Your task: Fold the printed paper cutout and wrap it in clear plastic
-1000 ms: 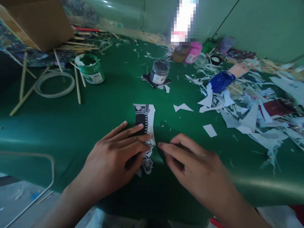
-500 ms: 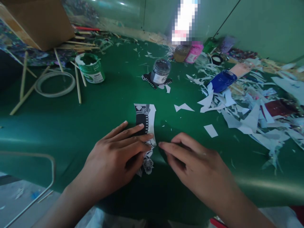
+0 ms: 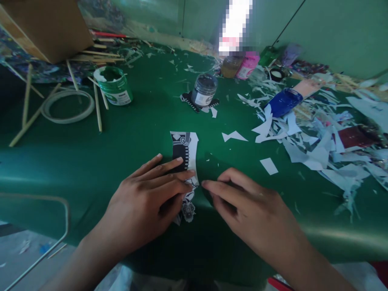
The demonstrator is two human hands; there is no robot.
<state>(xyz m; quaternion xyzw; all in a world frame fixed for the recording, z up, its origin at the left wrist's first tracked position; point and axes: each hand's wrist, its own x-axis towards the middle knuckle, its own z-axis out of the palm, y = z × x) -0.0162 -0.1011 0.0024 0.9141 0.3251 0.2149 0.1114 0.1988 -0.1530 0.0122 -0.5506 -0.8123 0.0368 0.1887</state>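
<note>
Printed paper strip [image 3: 185, 148] lies flat on the green worktop [image 3: 136, 129], nearer the person than the grey jar [image 3: 204, 89]. Left hand [image 3: 145, 202] is on it, fingers [image 3: 169, 165] stretched flat, pressing its lower half. Right hand [image 3: 254, 210] is beside it, fingers loosely extended, gripping nothing, one tip at the strip's edge. Paper scraps [image 3: 303, 149] right of the jar.

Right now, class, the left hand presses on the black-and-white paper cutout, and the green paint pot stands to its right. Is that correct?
No: the head view shows the green paint pot standing to the left of the paper cutout, not the right. The left hand does press on it.
</note>
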